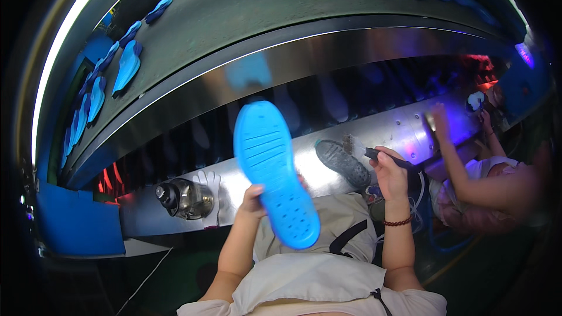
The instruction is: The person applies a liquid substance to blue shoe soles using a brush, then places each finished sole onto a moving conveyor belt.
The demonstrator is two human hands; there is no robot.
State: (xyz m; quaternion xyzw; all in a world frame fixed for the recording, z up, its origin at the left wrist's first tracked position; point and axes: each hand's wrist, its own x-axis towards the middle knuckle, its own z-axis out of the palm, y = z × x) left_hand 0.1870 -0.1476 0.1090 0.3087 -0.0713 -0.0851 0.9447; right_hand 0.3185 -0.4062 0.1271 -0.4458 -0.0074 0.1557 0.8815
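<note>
My left hand (253, 201) is closed on the edge of a blue shoe sole (270, 164), which it holds up in front of me. Grooves run across the sole's upper part, and small holes dot its lower part. In my right hand (391, 177) is a brush with a black handle (383, 157); its pale bristles (353, 145) point left. A dark grey sole-shaped piece (342, 162) lies on the metal ledge just below the bristles, and I cannot tell whether they touch it. A beaded bracelet circles my right wrist.
A dark conveyor belt (246, 14) carries several blue soles (127, 65) beyond the metal ledge (140, 210). On the ledge at left, a transparent bottle (186, 198) stands by a white glove (212, 190). Another person's arm (462, 167) works close by on the right, under purple light.
</note>
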